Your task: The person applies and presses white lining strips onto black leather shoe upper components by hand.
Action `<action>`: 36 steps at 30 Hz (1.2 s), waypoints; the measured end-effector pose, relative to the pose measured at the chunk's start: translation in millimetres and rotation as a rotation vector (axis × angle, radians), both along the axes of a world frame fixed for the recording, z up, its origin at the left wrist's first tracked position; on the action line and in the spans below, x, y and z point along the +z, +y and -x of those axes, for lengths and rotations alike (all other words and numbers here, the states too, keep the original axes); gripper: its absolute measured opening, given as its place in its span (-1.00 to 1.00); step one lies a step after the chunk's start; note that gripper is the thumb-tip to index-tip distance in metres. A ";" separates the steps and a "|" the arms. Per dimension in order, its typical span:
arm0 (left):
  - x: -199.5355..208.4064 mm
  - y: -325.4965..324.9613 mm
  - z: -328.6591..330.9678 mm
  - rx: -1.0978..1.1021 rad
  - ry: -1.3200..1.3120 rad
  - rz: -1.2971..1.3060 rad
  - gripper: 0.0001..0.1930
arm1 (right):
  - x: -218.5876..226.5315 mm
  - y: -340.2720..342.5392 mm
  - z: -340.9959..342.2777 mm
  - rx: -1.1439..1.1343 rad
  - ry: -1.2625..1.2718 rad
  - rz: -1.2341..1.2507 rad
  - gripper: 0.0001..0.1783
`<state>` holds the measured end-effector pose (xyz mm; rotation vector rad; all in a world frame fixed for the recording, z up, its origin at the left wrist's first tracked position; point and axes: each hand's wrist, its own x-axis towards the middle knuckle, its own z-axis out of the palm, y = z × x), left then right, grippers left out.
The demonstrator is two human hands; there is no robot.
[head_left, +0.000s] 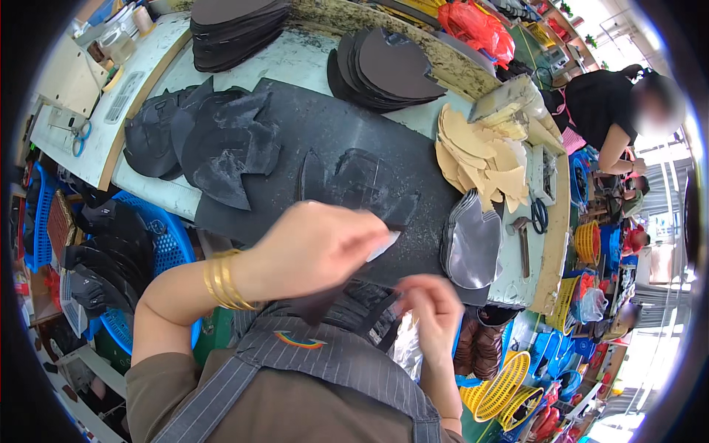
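Observation:
My left hand [325,240], with gold bangles at its wrist, is closed in a pinch above the near edge of a black work mat [288,111]. A small white piece [384,247] sticks out at its fingertips. Lower and to the right, my right hand [434,306] is blurred, its fingers closed at the edge of a black piece [380,314] near my lap. On the mat lie dark cut pieces [362,177] with whitish smears. More black shaped pieces [225,144] overlap to their left.
Black stacks [388,66] stand along the bench's far side. At right are beige pieces [480,159], silvery-grey pieces [473,240], a hammer [523,247] and black-handled scissors [540,215]. A blue basket [166,236] of black parts sits left. Another person [605,111] works far right.

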<state>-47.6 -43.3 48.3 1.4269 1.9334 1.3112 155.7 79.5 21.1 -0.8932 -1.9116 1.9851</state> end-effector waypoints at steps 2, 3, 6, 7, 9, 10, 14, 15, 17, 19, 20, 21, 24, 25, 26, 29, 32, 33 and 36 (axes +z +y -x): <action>-8.3 8.9 -21.0 -0.205 0.277 -0.014 -0.87 | -3.0 -11.4 12.0 0.117 0.139 0.676 -0.64; -12.9 7.3 -34.7 -0.301 0.331 0.081 -0.85 | -19.0 -14.6 18.9 0.029 0.275 1.009 -0.57; -32.6 -4.2 -44.9 -0.174 0.229 -0.265 -0.84 | -43.7 10.2 26.5 -0.105 0.448 1.183 -0.50; -40.7 -13.4 -36.9 -0.055 0.207 -0.379 -0.82 | -31.1 8.7 29.1 -0.173 0.341 1.116 -0.54; -46.1 -47.0 -24.5 0.144 -0.236 0.137 -0.78 | -19.8 11.0 29.2 -0.127 0.366 1.148 -0.51; -56.1 -47.3 -17.8 0.017 -0.420 0.358 -0.74 | -20.9 9.5 29.2 -0.130 0.363 1.145 -0.51; -75.7 -33.4 -30.6 -0.175 -2.084 0.112 -0.67 | -31.9 9.4 41.3 -0.059 0.449 1.311 -0.48; -76.6 -26.6 -26.7 -0.184 -2.079 0.089 -0.67 | -33.3 10.9 46.5 -0.073 0.490 1.349 -0.47; -76.2 -13.2 -16.3 0.160 -1.647 -0.236 -0.71 | -28.4 16.0 58.5 -0.123 0.407 1.146 -0.50; -72.9 -3.3 3.8 0.285 -1.465 -0.339 -0.84 | -30.6 25.9 69.5 -0.185 0.343 0.659 -0.56; -82.6 1.9 13.1 0.327 -1.270 -0.354 -0.85 | -30.9 31.6 73.3 -0.240 0.320 0.582 -0.72; -98.1 5.7 22.0 0.366 -1.074 -0.361 -0.86 | -37.5 35.0 76.0 -0.240 0.325 0.578 -0.72; -116.9 7.8 43.2 0.453 -0.710 -0.218 -0.86 | -66.1 45.0 83.4 -0.181 0.116 0.158 -0.84; -117.8 8.4 44.2 0.448 -0.708 -0.207 -0.86 | -72.3 45.4 83.3 -0.189 0.116 0.166 -0.84; -118.0 8.7 44.7 0.511 -0.598 -0.140 -0.84 | -77.6 45.1 83.4 -0.168 0.068 0.100 -0.83; -119.6 9.3 42.2 0.594 -0.406 -0.023 -0.80 | -92.0 45.6 79.3 -0.145 -0.015 -0.006 -0.83; -117.7 9.8 43.8 0.625 -0.323 0.017 -0.76 | -92.6 45.8 81.4 -0.161 0.029 -0.009 -0.85; -118.5 10.3 45.5 0.639 -0.320 0.005 -0.75 | -91.4 45.4 83.7 -0.178 0.050 0.001 -0.86; -120.9 12.1 47.0 0.656 -0.344 0.034 -0.73 | -91.6 45.0 81.1 -0.198 0.060 0.040 -0.88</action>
